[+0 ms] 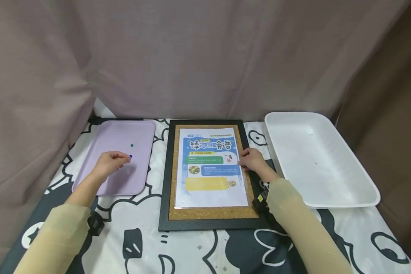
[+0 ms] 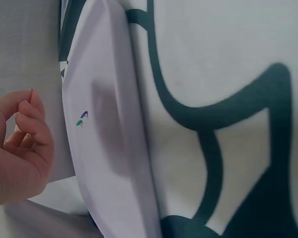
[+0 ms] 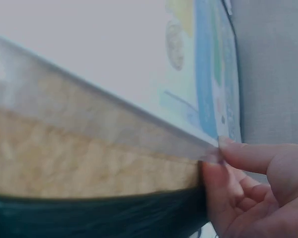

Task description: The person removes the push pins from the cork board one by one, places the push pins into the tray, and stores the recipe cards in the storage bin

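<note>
Over the lilac tray (image 1: 102,140), my left hand (image 1: 111,164) pinches something tiny between thumb and fingertips. A thin dark point (image 2: 32,91) like a pin's needle shows there in the left wrist view; the rest is hidden by the fingers. A green pushpin (image 1: 131,145) and a blue pushpin (image 1: 131,156) lie on the tray. Printed with a colourful poster, a sheet (image 1: 210,198) in a clear sleeve lies on the black-framed cork board (image 1: 212,215). My right hand (image 1: 255,163) grips the sleeve's right edge between thumb and index finger, as the right wrist view shows.
To the right of the board stands a deep white tub (image 1: 322,163). A black-and-white patterned cloth (image 1: 185,251) covers the table. Grey curtains (image 1: 205,57) hang behind, with a brown one (image 1: 394,125) at the right side.
</note>
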Motion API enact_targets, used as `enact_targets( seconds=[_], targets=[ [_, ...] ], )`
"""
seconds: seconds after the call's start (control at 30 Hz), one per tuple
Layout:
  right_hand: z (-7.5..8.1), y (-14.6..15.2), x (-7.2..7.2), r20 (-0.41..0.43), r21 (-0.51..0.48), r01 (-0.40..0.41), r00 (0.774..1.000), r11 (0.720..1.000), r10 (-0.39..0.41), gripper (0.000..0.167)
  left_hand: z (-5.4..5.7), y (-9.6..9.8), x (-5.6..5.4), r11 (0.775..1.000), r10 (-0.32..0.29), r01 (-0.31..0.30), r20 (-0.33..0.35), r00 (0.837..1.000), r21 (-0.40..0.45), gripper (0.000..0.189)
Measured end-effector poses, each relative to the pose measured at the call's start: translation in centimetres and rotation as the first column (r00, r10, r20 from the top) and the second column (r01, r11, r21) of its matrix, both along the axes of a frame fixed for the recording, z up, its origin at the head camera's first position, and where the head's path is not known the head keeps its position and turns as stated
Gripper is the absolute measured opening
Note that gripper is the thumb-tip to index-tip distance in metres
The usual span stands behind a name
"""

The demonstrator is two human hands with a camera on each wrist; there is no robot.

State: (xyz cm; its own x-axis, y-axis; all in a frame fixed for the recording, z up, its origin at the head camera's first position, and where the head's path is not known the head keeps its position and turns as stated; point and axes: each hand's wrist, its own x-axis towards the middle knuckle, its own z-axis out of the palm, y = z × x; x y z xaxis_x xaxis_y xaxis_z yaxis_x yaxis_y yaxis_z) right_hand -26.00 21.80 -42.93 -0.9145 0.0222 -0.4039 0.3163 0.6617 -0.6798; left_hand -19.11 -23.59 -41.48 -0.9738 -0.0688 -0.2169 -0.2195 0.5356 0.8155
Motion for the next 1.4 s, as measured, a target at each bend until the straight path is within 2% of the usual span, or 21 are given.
enact_targets(
  seconds=[0.23, 0.43, 0.67, 0.8, 0.97, 1.2, 1.23, 1.3, 1.4],
  targets=[
    [1.0, 0.3, 0.6, 0.065, -0.097, 0.053, 0.997, 0.994, -0.047, 0.045, -0.5, 0.0, 0.1, 1.0, 0.005, -0.005, 0.013, 1.0, 0.016, 0.037],
    [0.8, -0.3, 1.3, 0.082, -0.187, 0.057, 0.996, 0.981, -0.043, 0.045, -0.4, -0.3, 0.5, 1.0, 0.016, -0.016, 0.03, 0.999, -0.003, 0.037],
    [0.5, -0.1, 1.9, 0.061, -0.278, 0.068, 0.997, 0.958, -0.053, 0.057, -0.7, -0.4, 0.7, 1.0, 0.017, -0.017, 0.038, 0.999, -0.007, 0.038],
    [0.8, 0.4, 2.2, 0.002, -0.323, 0.13, 0.991, 0.937, -0.136, 0.055, -0.9, -0.3, 0.7, 1.0, 0.015, -0.015, 0.035, 0.999, 0.01, 0.038],
    [2.4, 1.7, 2.6, -0.071, -0.307, 0.209, 0.968, 0.929, -0.241, 0.051, -0.8, -0.2, 0.6, 1.0, 0.01, -0.011, 0.026, 1.0, 0.018, 0.038],
    [6.4, 5.5, 3.6, -0.098, -0.316, 0.242, 0.953, 0.918, -0.285, 0.051, -0.3, -0.5, 1.3, 1.0, 0.016, -0.016, 0.018, 1.0, -0.008, 0.038],
    [6.9, 6.4, 3.8, -0.102, -0.342, 0.243, 0.951, 0.908, -0.293, 0.051, -0.3, -0.6, 1.4, 1.0, 0.018, -0.018, 0.018, 1.0, -0.011, 0.038],
    [8.0, 8.4, 4.2, -0.093, -0.43, 0.25, 0.944, 0.868, -0.318, 0.054, -0.3, -0.8, 1.5, 1.0, 0.019, -0.019, 0.015, 1.0, -0.013, 0.039],
    [9.6, 12.0, 4.8, -0.04, -0.566, 0.285, 0.928, 0.774, -0.371, 0.061, -0.3, -1.0, 1.7, 1.0, 0.021, -0.021, 0.015, 1.0, -0.012, 0.039]
  ],
)
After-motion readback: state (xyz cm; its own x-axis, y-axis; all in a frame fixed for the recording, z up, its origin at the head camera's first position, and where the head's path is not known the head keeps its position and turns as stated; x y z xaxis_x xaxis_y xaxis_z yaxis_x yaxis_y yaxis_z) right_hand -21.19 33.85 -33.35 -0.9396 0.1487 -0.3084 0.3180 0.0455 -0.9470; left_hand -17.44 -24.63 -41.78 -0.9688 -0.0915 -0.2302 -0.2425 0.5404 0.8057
